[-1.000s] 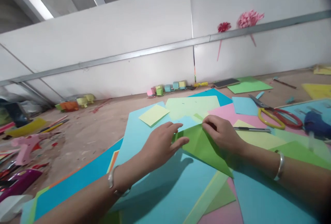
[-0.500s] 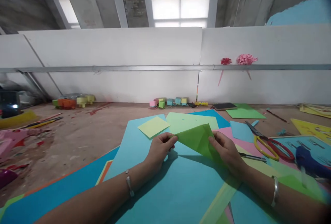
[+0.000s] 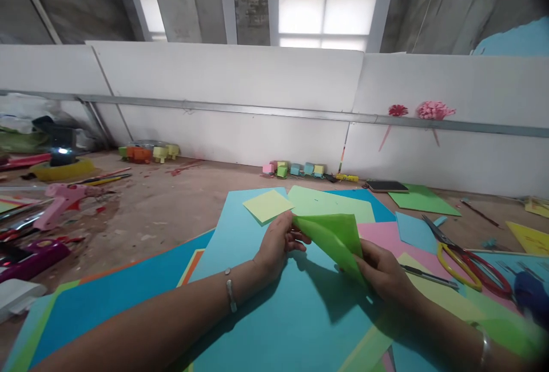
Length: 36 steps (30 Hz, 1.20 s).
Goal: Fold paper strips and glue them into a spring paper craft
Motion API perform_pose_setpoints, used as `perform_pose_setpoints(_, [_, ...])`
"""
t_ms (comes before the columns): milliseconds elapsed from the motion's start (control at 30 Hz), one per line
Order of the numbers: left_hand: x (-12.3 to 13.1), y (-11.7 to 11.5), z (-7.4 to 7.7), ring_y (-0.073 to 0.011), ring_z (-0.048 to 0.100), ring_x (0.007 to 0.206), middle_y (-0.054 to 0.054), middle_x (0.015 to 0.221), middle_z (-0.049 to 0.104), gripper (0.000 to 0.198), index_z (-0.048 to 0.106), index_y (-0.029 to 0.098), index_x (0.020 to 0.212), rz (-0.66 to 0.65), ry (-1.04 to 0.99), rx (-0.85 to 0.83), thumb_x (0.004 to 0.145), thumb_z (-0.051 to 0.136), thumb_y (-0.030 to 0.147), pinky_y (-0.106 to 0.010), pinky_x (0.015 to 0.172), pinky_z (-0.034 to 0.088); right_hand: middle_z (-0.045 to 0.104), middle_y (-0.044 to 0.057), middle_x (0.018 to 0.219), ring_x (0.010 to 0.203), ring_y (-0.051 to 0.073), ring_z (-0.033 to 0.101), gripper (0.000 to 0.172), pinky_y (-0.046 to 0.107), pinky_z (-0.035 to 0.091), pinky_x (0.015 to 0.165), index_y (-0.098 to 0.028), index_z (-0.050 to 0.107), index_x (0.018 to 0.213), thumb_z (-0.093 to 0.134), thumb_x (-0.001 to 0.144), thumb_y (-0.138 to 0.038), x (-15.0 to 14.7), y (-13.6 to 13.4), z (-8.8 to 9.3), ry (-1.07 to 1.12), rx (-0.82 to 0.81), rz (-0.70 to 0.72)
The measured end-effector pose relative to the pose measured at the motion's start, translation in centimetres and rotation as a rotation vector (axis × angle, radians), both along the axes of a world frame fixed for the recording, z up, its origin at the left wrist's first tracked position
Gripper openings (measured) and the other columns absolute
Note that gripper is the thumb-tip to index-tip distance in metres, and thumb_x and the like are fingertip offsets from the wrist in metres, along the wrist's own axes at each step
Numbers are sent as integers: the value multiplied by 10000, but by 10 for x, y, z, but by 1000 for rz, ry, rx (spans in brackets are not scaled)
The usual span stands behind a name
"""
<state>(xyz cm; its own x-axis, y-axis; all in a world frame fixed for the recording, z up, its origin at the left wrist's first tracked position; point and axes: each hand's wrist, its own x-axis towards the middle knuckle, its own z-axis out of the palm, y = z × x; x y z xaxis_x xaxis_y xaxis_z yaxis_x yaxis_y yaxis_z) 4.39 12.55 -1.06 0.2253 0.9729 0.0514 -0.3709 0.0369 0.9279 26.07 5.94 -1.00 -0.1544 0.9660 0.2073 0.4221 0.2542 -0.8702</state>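
Green paper (image 3: 332, 232), bowed, is held above the light blue sheet (image 3: 274, 326). The left hand (image 3: 277, 246) pinches its left corner, lower fingers loosely curled; the right hand (image 3: 384, 272) grips its right edge, thumb against fingers. Uneven pull could cause a crooked crease; slack at the corner pinch could release it onto the sheet.

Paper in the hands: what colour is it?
The paper is plain bright green; it shows best in the head view.
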Motion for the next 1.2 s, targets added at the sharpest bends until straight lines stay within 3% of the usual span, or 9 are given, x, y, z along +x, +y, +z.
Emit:
perform_pose_setpoints(100, [-2,1,-4,-137,598,574,0,679,593,482,535,167,940,-26,3,-3,755,637,600,-215,477,434,615,47,691,628,192,549,284,305,425,559,-155,635,806,577,816,-433,0,-1,-3,-183,95,-37])
perform_pose_setpoints(167, [-2,1,-7,-135,597,589,17,690,588,462,535,174,1003,-41,10,-5,699,738,457,-219,510,441,624,40,708,642,184,546,254,298,428,577,-157,630,804,579,817,-406,-1,-3,-4,-203,110,-42])
perform_pose_setpoints(267, [-3,-1,-6,-156,624,664,10,768,632,568,510,189,1110,-80,-1,-4,597,754,202,-239,583,470,648,45,736,675,202,585,296,303,461,593,-156,629,842,572,828,-446,-2,-5,-2,-77,6,-18])
perform_pose_setpoints(367, [-2,-2,-3,-181,643,714,-19,832,682,648,496,188,1159,-141,-18,-6,550,702,108,-267,628,493,675,67,753,695,237,632,353,329,496,594,-150,629,851,598,802,-498,-3,-4,1,65,-134,-88])
perform_pose_setpoints(633, [-2,-11,-2,-297,687,877,-152,961,738,462,704,99,973,-449,50,-12,572,849,278,-391,797,534,742,87,837,742,257,701,391,357,557,644,-155,664,966,740,728,-456,-4,-4,6,359,-350,-177])
perform_pose_setpoints(900, [-4,-5,-7,-273,707,752,-145,859,754,377,720,103,965,-352,77,25,654,785,307,-407,723,560,749,95,866,807,269,705,432,388,572,716,-172,724,966,808,671,-476,-4,0,-1,440,-314,-89])
perform_pose_setpoints(967, [-5,-4,-2,-259,699,750,-122,856,756,317,730,128,932,-266,91,113,696,770,335,-402,729,555,748,91,860,811,269,697,396,384,569,709,-185,752,934,788,691,-496,0,0,0,349,-168,-154])
perform_pose_setpoints(1067, [-8,-8,8,-245,681,890,-75,912,762,168,749,183,819,-114,120,349,710,783,306,-381,875,509,743,87,924,878,268,680,302,383,573,742,-234,778,902,769,723,-476,9,-1,7,174,255,-224])
perform_pose_setpoints(1200, [-14,-9,14,-238,665,1021,-56,992,769,92,726,225,834,110,443,1263,794,678,157,-385,968,441,739,70,1020,956,246,675,180,372,585,809,-294,779,937,761,766,-343,20,1,10,19,625,-177])
